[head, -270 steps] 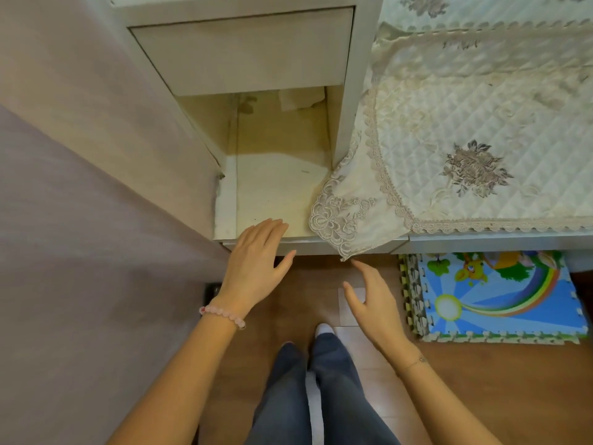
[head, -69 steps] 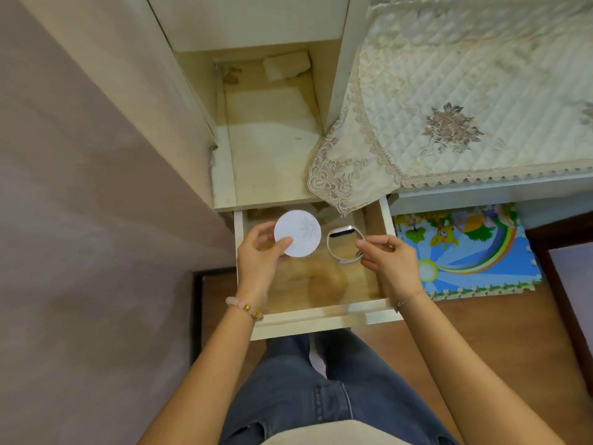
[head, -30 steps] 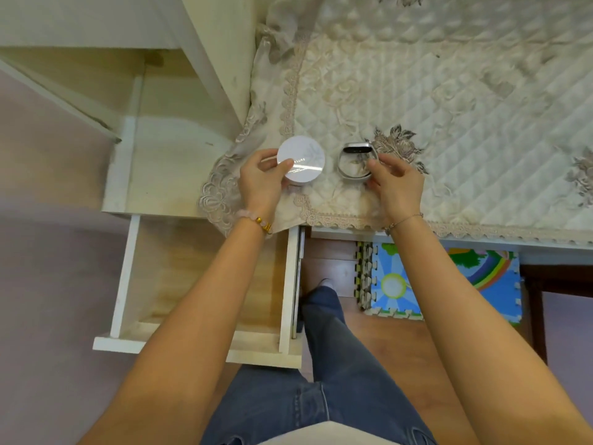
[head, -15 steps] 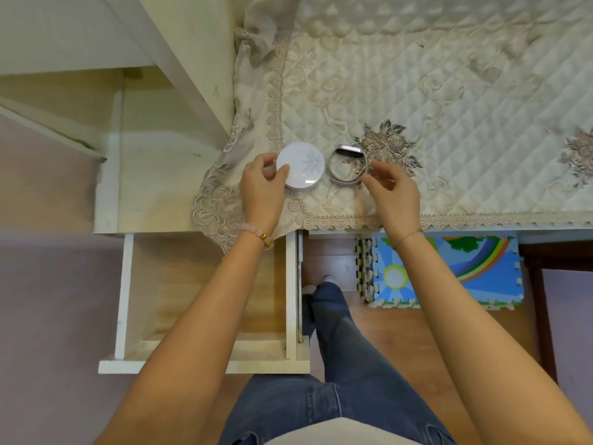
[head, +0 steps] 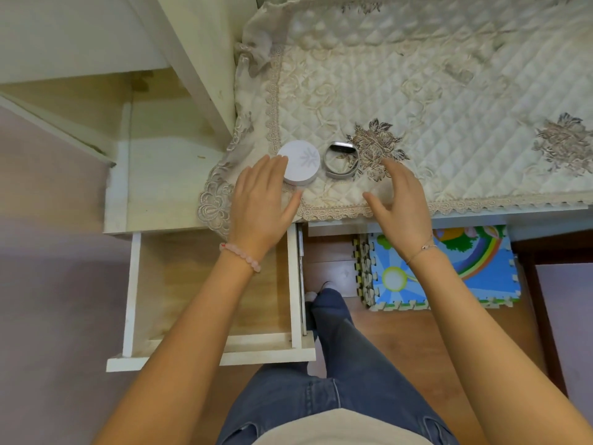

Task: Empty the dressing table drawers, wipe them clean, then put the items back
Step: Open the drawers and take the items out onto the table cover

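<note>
The round white case (head: 300, 162) lies flat with its lid facing up. The lid is plain apart from a faint grey snowflake-like motif. Being a disc, it has no long axis. Just to its right, not quite touching, sits a silver wristband (head: 340, 160) closed into a loop. The loop's opening faces up, and a flat dark module sits on its far side, with the module's length running left to right. Both rest near the near-left corner of a cream quilted cloth (head: 449, 91) with lace edging and brown embroidered flowers; the band is against one of these flowers.

The left hand (head: 261, 200) is flat with its fingers straight and close together. Its fingertips overlap the near-left edge of the case, though whether they touch it I cannot tell; the thumb is splayed to the right. The right hand (head: 399, 200) is near and right of the band, apart from it, its fingers loosely extended, the thumb spread and gripping nothing. A pink beaded bracelet (head: 240, 255) is on the left wrist and a thin chain (head: 420, 252) on the right.

Under the left forearm the drawer (head: 131, 293) is pulled out of the dressing table (head: 160, 187). Its length runs far to near with the white front panel nearest, and its pale wooden bottom shows. To the right, a colourful foam mat (head: 465, 277) lies on the wooden floor (head: 401, 342).
</note>
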### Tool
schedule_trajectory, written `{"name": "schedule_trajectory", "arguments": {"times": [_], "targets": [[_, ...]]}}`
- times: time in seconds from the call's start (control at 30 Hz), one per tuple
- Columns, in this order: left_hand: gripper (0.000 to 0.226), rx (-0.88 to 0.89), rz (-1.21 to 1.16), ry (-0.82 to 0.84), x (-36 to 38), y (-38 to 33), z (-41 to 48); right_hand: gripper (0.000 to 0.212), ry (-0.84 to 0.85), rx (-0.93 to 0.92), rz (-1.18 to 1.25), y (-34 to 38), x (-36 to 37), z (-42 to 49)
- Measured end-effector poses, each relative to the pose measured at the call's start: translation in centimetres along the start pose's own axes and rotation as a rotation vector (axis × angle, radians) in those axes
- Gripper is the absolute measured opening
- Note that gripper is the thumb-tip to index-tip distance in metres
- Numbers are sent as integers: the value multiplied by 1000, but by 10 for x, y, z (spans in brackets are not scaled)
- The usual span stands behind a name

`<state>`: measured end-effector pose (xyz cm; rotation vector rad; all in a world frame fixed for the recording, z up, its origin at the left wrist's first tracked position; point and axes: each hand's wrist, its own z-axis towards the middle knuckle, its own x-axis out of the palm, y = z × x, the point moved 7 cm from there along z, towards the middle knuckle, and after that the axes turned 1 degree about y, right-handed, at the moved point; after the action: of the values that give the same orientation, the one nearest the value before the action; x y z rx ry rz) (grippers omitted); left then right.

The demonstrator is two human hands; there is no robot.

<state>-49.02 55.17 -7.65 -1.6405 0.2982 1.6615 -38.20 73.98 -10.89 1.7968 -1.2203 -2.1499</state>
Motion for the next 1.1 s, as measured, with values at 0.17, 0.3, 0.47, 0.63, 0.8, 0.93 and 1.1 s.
{"name": "schedule_trajectory", "arguments": {"times": [0.17,0.3,0.47,0.63,0.8,0.93,1.1], "targets": [[55,60,76,47,0,-12,-17,60,-58,-64,-56,14,-14,-22],[57,122,56,48,-1,-27,-23,60,-81,-44,-87,16,-23,-41],[57,213,-4,77,8,-51,-25,61,-117,26,-147,-1,-36,-67],[57,335,-28,153,29,-84,-27,61,-179,123,-189,-29,-52,-93],[57,393,-18,206,48,-115,-26,61,-197,190,-172,-59,-65,-110],[57,419,21,236,66,-139,-19,60,-189,228,-132,-90,-70,-116],[56,430,62,294,93,-164,-2,59,-213,351,60,-140,-70,-119]]}}
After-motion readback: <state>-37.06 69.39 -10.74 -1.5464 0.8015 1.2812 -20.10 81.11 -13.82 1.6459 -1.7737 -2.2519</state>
